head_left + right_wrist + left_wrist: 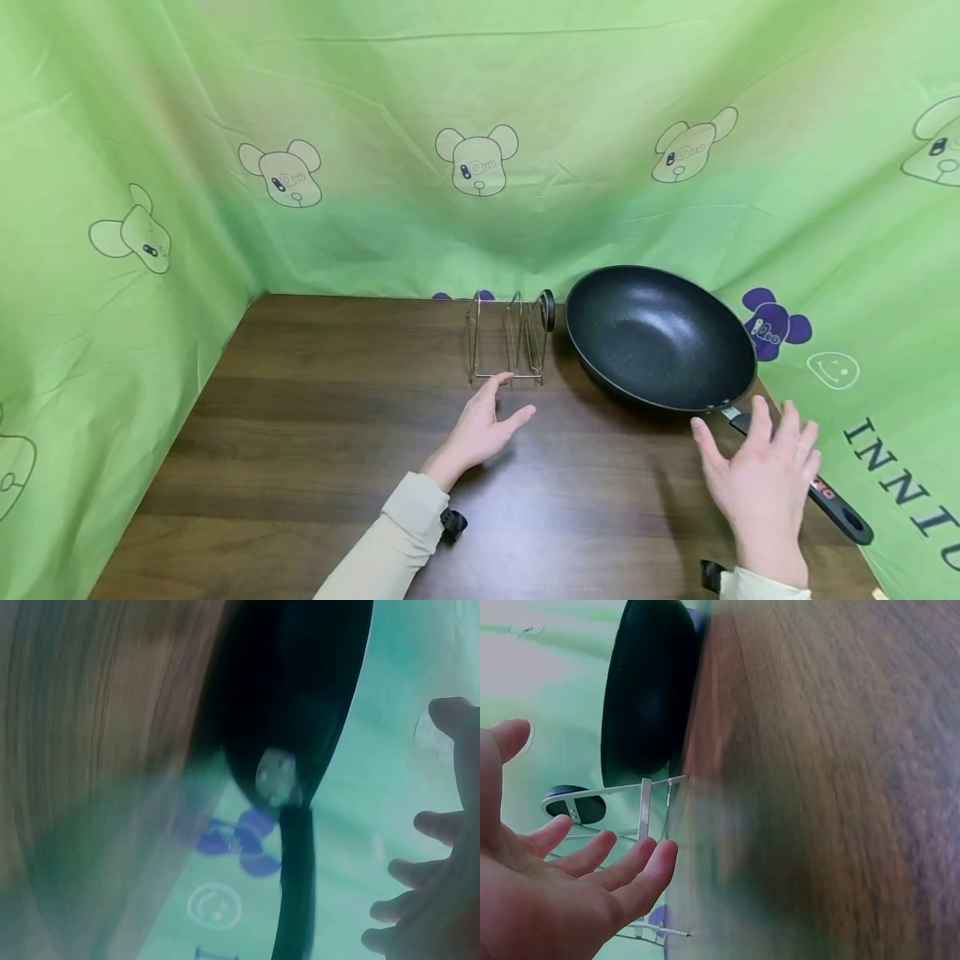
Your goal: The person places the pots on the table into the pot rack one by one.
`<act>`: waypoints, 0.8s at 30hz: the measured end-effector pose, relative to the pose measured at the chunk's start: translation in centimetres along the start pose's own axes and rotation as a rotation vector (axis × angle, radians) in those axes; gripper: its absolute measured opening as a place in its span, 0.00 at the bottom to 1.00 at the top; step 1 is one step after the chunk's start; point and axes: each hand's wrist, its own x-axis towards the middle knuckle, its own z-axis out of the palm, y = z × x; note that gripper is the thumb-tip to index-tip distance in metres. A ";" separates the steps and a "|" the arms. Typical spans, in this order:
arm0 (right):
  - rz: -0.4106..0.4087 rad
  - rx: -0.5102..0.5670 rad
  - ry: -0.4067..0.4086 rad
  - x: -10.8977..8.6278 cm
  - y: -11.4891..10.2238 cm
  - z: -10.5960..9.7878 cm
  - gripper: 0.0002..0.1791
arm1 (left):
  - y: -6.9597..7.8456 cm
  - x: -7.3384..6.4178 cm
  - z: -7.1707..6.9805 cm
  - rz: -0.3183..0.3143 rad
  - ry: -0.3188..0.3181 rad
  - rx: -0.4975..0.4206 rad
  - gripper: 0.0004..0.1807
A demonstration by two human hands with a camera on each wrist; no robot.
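Observation:
A black wok (660, 333) sits at the back right of the table, its long black handle (840, 508) pointing toward the front right. My right hand (765, 475) hovers over that handle with fingers spread, holding nothing; the right wrist view shows the handle (295, 885) apart from the fingertips. Left of the wok stands a small metal wire rack (508, 337) with a round black piece (548, 310) on its right end. Just in front of the rack is my left hand (480, 425), thumb and fingers apart, fingertips close to the rack's front wire. It grips nothing.
The brown wood-grain table (322, 433) is enclosed at the back and sides by a green cloth (375, 225) printed with bear heads. The wok stands close to the cloth at the right.

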 end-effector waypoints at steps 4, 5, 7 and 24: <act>0.093 -0.058 -0.072 0.2 1.4 -0.8 0.51 | 0.2 0.1 0.2 0.001 -0.003 -0.016 0.35; 0.114 -0.072 -0.095 0.2 1.7 -1.0 0.51 | 0.3 0.2 0.3 0.003 -0.003 -0.019 0.35; 0.147 -0.095 -0.129 0.2 2.3 -1.3 0.53 | 0.5 0.3 0.6 0.005 -0.014 -0.021 0.34; 0.337 -0.148 -0.221 -0.6 4.2 -2.5 0.43 | 2.0 1.4 2.9 0.034 -0.130 0.023 0.36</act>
